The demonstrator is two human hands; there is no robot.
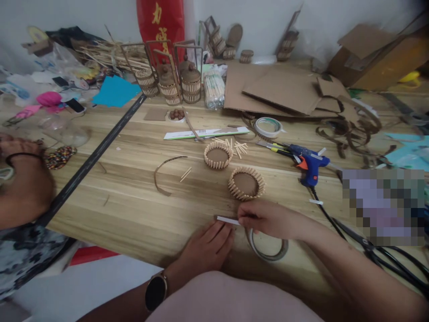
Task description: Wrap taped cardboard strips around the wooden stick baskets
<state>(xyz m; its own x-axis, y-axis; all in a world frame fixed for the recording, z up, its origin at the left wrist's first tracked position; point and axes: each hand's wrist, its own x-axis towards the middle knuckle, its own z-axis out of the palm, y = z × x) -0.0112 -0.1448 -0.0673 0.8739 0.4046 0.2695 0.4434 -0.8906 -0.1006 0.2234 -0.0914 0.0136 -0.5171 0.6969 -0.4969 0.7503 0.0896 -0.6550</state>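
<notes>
Wore a round dark-faced watch (156, 293) on the left wrist, nearest of all. Rested the left hand (212, 243) palm down on the wooden table (201, 201), flat, with fingers straight and only slightly apart, and fingertips at the left end of a narrow white strip (228, 220); could not tell touching it from lying just beside it. Pinched the strip's other end in the right hand (256, 217), thumb against forefinger, remaining fingers curled in. Had the strip stretched nearly level between both hands. Saw a ring-shaped coil (270, 258) near five o'clock from the right hand, partly hidden behind it; could not tell joined to the strip or separate.

Counting on from the right hand, saw black scissors (368, 243) just past three o'clock. Found one stick-walled ring basket (246, 184) just beyond the fingers, between eleven and twelve, and a second, farther ring basket (217, 156) at eleven. Noted two loose sticks (186, 174) and a curved brown strip (156, 176) at ten, a blue glue gun (311, 167) between one and two, and another person's arm (27, 188) at nine.

Spotted scattered short sticks (238, 150) past the farther basket, then a white tape roll (268, 126) at twelve. Farthest off, saw cardboard sheets (278, 89) just past twelve and handled baskets (169, 87) at eleven, before a red banner (161, 22).
</notes>
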